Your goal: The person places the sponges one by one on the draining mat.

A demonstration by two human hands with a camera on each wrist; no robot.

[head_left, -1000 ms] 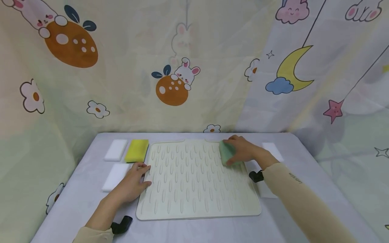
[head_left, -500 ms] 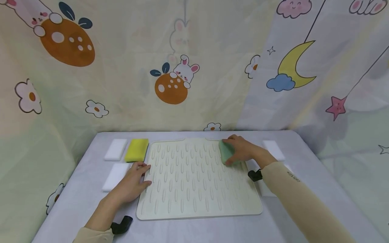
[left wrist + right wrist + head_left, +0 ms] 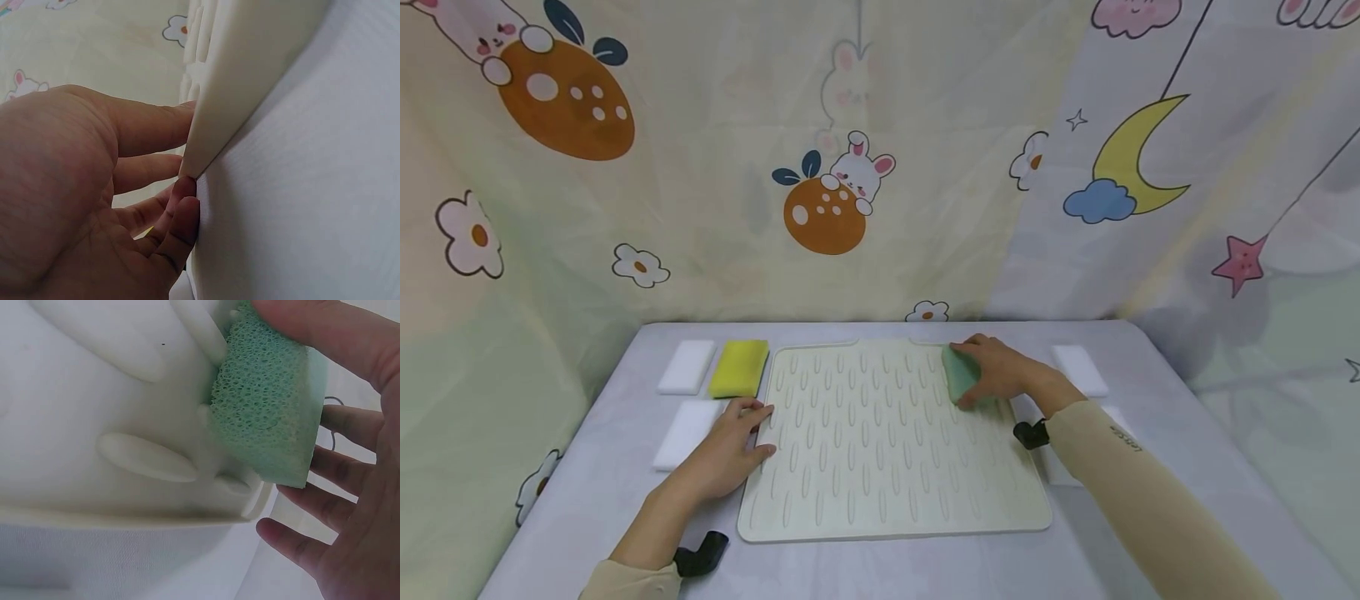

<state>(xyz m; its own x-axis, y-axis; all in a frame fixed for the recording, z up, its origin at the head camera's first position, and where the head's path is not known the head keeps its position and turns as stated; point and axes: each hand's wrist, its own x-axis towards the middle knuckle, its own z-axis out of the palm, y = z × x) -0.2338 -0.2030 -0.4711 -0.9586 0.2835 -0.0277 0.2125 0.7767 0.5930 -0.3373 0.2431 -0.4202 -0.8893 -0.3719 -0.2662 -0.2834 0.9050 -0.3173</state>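
A cream mat (image 3: 865, 500) with rows of raised oval ribs lies flat on the white-covered table. At its far right corner my right hand (image 3: 1000, 369) grips a green sponge (image 3: 958, 373) between thumb and fingers. In the right wrist view the porous face of the sponge (image 3: 259, 394) rests against the ribbed surface near the mat's rim. My left hand (image 3: 730, 450) rests at the mat's left edge, thumb and fingertips touching it. The left wrist view shows the fingers of the left hand (image 3: 81, 181) loosely bent along that edge, with nothing gripped between them.
Left of the mat lie a yellow sponge (image 3: 739, 368) and two white pads, one farther back (image 3: 688, 367) and one nearer (image 3: 685, 435). Another white pad (image 3: 1079, 371) lies to the right, with more white partly hidden under the right forearm. A patterned cloth (image 3: 715, 250) hangs behind the table.
Both hands, the green sponge and the mat keep practically the same places. Only the head view has shifted slightly.
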